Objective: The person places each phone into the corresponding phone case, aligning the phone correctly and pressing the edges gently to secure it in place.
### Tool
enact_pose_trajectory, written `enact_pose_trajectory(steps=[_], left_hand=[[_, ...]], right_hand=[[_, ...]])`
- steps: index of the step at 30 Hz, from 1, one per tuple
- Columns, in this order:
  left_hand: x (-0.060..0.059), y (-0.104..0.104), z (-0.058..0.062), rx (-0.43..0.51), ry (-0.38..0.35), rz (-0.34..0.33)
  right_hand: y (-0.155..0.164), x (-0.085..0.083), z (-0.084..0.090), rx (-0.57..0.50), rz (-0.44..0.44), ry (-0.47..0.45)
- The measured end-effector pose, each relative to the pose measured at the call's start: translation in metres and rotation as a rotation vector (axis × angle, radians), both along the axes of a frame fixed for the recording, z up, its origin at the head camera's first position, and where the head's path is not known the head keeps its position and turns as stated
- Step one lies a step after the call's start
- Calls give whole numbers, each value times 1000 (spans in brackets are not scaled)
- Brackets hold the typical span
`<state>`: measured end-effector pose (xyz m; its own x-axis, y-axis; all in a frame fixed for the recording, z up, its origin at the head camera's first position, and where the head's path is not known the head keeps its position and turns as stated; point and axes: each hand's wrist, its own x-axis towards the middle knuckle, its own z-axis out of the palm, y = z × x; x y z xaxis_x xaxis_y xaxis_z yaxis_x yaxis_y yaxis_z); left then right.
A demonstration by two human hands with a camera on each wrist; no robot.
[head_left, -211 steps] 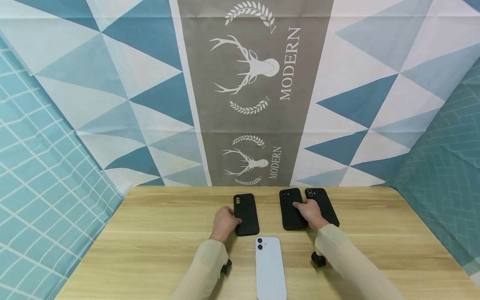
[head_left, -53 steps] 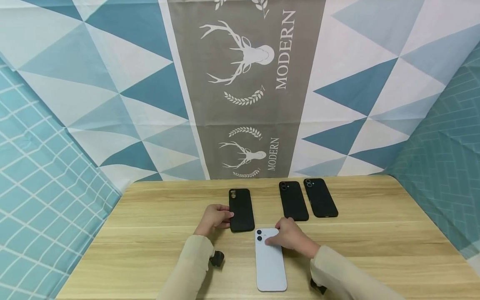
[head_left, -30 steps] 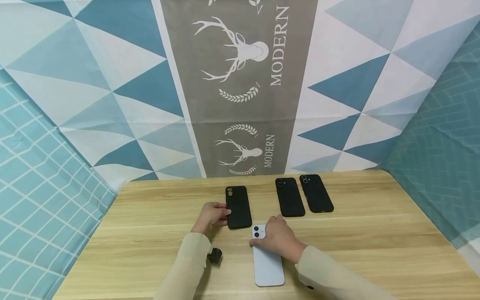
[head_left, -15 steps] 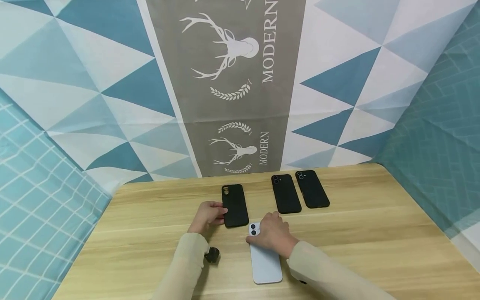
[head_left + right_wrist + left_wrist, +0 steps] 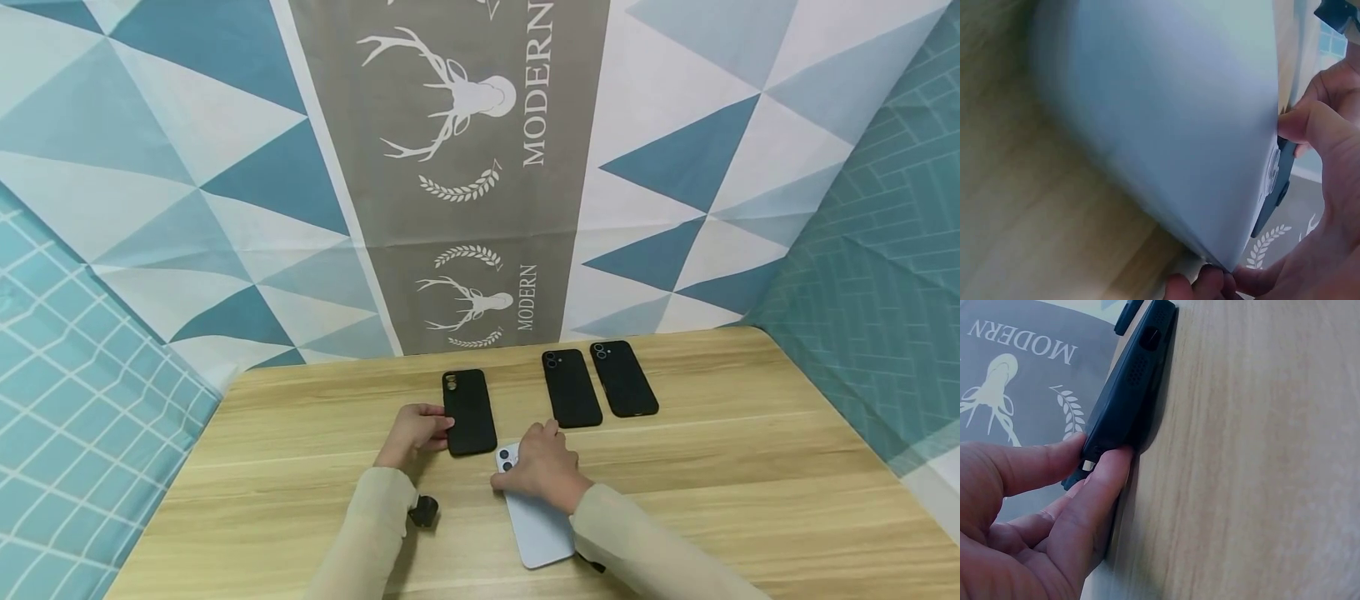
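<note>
Compared with half a second ago, we find the light blue phone [image 5: 534,523] turned: its long axis now runs slantwise, camera end toward the desk's [image 5: 750,483] far edge and leftward, near end swung right. It lies back up near the middle of the near edge. The right hand [image 5: 542,468] grips its camera end, fingers curled over both sides. The left hand [image 5: 414,433] pinches the near left corner of the black case [image 5: 469,411], which lies lengthwise toward the far edge.
</note>
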<state>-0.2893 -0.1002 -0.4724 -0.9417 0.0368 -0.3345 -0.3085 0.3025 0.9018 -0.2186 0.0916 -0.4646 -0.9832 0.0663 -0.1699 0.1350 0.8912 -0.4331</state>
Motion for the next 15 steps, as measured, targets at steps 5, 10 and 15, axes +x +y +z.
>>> enact_pose_trajectory(steps=[5,10,15], left_hand=[[1,1,1,3,0,7],[0,3,1,-18,-7,34],[-1,2,-2,-13,-5,31]], right_hand=[[5,-2,3,-37,0,-1],[13,-3,9,-114,20,-29],[24,-5,17,-251,13,-112]])
